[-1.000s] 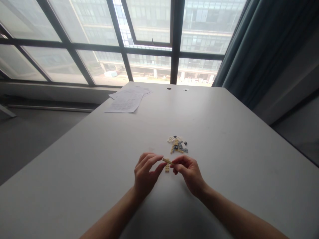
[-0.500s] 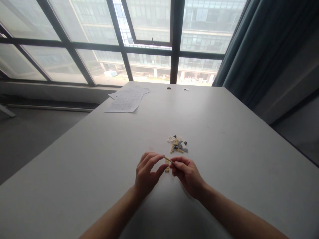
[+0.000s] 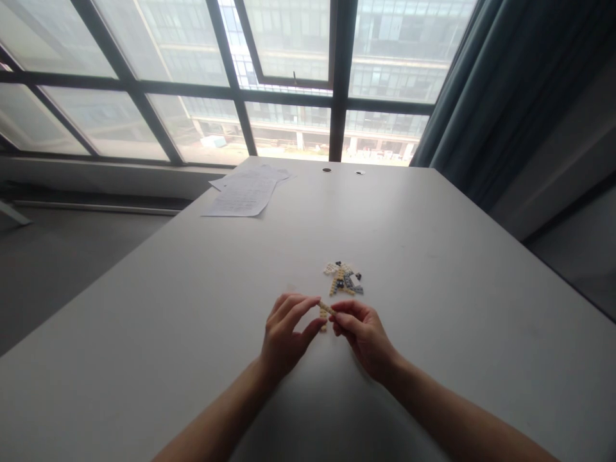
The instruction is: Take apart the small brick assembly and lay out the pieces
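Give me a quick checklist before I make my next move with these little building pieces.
1. Right hand gripping the held tan piece: ok, pinched between thumb and fingers.
2. Left hand closed on it: not ok, thumb and index finger are spread.
3. Left index fingertip touching its end: cannot tell, too small.
4. Tan bricks between the hands fully visible: not ok, partly covered.
5. Pile of pieces beyond the hands: ok.
6. Papers away from the hands: ok.

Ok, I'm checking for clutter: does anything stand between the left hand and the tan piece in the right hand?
Nothing visible: the left hand has a fingertip at the tan piece, touching or nearly. The brick pile lies beyond, out of the way.
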`<move>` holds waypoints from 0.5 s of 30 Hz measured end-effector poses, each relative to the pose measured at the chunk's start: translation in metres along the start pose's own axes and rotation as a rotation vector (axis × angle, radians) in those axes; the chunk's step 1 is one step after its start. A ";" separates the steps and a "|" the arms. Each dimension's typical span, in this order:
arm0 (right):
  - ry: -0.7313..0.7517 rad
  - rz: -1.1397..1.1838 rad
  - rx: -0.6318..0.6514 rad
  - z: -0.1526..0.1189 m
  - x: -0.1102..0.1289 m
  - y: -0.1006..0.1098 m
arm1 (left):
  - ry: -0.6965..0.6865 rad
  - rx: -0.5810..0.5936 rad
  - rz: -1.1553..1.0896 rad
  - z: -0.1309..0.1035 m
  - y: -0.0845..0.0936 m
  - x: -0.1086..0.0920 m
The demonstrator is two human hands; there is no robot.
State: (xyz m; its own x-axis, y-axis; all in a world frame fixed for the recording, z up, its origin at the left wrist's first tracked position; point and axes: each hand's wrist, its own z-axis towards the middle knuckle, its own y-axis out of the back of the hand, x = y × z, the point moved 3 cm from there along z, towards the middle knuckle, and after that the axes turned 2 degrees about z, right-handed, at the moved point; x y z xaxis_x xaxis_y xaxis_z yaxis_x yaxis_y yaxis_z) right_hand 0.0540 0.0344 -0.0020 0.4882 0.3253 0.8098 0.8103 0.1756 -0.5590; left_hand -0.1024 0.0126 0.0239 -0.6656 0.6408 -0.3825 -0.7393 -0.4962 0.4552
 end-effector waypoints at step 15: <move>0.253 -0.941 -0.045 0.006 0.023 0.013 | 0.153 0.243 0.123 -0.004 -0.009 0.012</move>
State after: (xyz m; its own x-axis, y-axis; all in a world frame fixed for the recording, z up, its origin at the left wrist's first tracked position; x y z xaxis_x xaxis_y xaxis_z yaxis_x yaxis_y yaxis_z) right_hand 0.0736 0.0498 0.0084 -0.3138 -0.1393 0.9392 0.9138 0.2242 0.3386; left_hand -0.1043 0.0222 0.0116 -0.7696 0.4803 -0.4208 -0.6187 -0.3978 0.6775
